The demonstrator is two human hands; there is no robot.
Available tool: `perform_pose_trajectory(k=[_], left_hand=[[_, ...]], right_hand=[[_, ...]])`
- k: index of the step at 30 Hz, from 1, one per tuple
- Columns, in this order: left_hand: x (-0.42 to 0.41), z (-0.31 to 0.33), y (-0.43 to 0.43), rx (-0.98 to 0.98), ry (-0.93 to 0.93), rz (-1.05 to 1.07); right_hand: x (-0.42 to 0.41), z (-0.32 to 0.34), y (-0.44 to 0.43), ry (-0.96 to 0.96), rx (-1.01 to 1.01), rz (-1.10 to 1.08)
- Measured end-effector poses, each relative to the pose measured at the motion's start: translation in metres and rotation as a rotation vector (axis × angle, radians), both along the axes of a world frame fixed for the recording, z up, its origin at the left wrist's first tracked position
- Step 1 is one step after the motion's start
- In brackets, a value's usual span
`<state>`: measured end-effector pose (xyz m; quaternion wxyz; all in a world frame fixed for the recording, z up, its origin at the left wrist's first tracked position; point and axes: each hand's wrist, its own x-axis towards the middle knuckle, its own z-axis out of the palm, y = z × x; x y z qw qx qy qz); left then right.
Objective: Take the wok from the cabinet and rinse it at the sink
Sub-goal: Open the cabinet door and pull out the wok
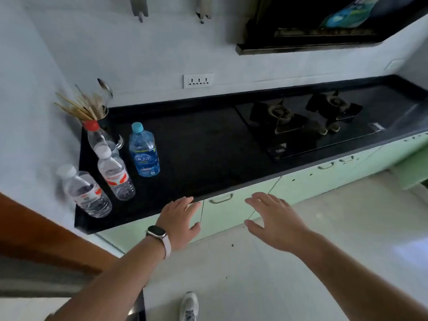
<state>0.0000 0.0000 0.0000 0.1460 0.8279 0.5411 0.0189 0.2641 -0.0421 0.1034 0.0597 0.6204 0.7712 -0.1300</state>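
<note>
Pale green cabinet doors run under a black counter [196, 158]. The cabinet door [222, 216] with a curved handle [221, 198] sits between my two hands and is closed. My left hand [179, 220], with a watch on the wrist, is held out flat in front of the door's left edge, fingers apart, holding nothing. My right hand [273, 216] is spread open in front of the door's right edge, also empty. No wok and no sink are in view.
Several plastic water bottles [144, 150] and a utensil holder with chopsticks [97, 112] stand at the counter's left end. A two-burner gas hob [308, 121] lies to the right under a range hood [324, 24]. A brown wooden door frame [41, 232] is at left. My shoe [189, 305] rests on the white floor.
</note>
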Motion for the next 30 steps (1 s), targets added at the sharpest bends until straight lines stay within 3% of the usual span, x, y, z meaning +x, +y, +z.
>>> perform_pose_trajectory(k=[3,13,19,26,30], left_hand=[[-0.005,-0.015,0.009,-0.011,-0.036,0.032],[-0.011,-0.053,0.009,0.001,0.117,0.044],[0.021,-0.058,0.001,-0.135,0.096,0.327],[0.087,-0.055,-0.02,-0.109,0.07,0.724],[0.116,-0.059,-0.029,-0.094,0.076,0.823]], right_hand=[[-0.014,-0.011,0.022,-0.014,-0.02,0.052],[-0.045,-0.046,0.088,-0.027,-0.063,0.315],[-0.035,-0.072,0.129,-0.013,-0.09,0.592],[-0.008,-0.099,0.177,-0.037,-0.056,0.916],[-0.002,-0.109,0.188,-0.008,-0.012,1.042]])
